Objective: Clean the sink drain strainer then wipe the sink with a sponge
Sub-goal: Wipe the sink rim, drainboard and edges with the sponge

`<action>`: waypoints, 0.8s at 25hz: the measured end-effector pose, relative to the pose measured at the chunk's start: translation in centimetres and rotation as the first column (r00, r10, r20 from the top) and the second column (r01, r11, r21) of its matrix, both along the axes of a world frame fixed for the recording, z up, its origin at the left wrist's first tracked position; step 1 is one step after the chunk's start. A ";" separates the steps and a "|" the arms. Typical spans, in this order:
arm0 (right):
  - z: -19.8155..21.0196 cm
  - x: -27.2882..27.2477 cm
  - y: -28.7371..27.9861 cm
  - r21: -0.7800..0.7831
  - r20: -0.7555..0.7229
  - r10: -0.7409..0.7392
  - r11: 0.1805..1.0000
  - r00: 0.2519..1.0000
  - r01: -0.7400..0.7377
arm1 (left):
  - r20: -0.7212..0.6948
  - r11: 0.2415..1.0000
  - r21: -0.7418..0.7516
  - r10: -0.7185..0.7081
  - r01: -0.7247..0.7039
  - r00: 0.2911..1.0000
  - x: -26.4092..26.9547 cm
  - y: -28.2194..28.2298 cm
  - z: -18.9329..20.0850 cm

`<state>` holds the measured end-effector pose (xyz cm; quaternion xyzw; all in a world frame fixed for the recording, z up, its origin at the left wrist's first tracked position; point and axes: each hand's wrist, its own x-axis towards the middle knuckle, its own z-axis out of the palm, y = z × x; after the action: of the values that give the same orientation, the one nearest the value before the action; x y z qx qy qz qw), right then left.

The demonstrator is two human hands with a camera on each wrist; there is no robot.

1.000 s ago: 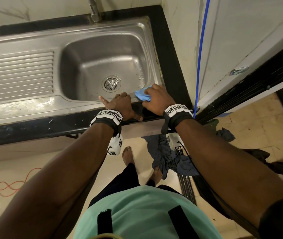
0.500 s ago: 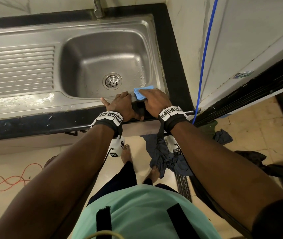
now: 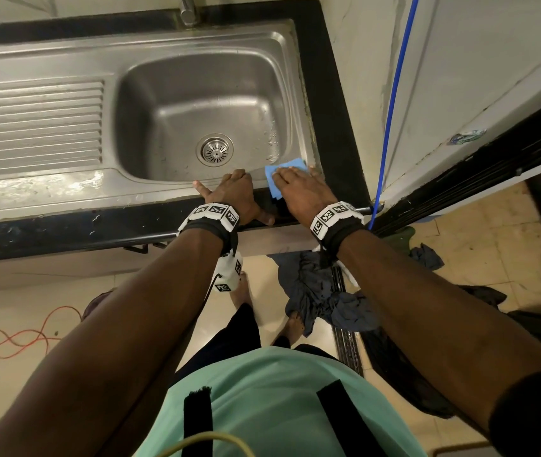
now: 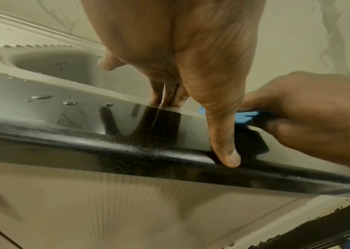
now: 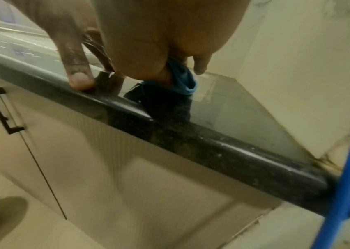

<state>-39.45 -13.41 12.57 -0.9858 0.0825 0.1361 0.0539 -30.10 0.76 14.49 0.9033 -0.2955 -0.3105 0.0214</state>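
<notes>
The steel sink (image 3: 64, 192) has a round drain strainer (image 3: 214, 150) seated in the basin floor. My right hand (image 3: 305, 192) lies over a blue sponge (image 3: 287, 166) on the sink's front right rim. Its fingers lie on top of it. The sponge (image 5: 182, 74) bunches under the right hand (image 5: 159, 33), which grips it; the sponge (image 4: 242, 118) shows below the right hand (image 4: 308, 118). My left hand (image 3: 229, 189) rests just left of it on the front rim and holds nothing. The left hand (image 4: 180, 50) has its thumb on the black counter edge.
A tap (image 3: 188, 11) stands behind the basin, a ribbed drainboard (image 3: 31, 127) to its left. Black counter (image 3: 332, 110) frames the sink, with a wall and a blue cord (image 3: 394, 94) close on the right. Dark cloths (image 3: 312, 291) and a red cable (image 3: 21, 338) lie on the floor.
My right hand has slid the sponge slightly right along the front rim and flattened over it. The left hand has kept its place on the rim.
</notes>
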 end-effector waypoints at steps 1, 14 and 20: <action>0.1 -0.3 -0.8 -0.025 -0.022 -0.032 0.999 0.999 0.032 | 0.004 1.000 -0.001 -0.007 0.007 1.000 0.0 0.1 -0.1; 1.6 1.3 3.3 0.323 -0.004 -0.106 0.941 0.994 0.101 | 0.024 0.999 -0.015 0.033 -0.032 0.999 -0.1 -0.1 -0.4; 0.0 -1.5 1.1 0.168 0.001 -0.055 0.984 0.998 0.054 | 0.014 0.999 0.046 -0.004 0.004 1.000 0.3 -0.4 -0.6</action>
<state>-40.91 -12.32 12.61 -0.9754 0.0976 0.1384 0.1409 -29.81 0.34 13.87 0.9050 -0.2903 -0.3109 -0.0019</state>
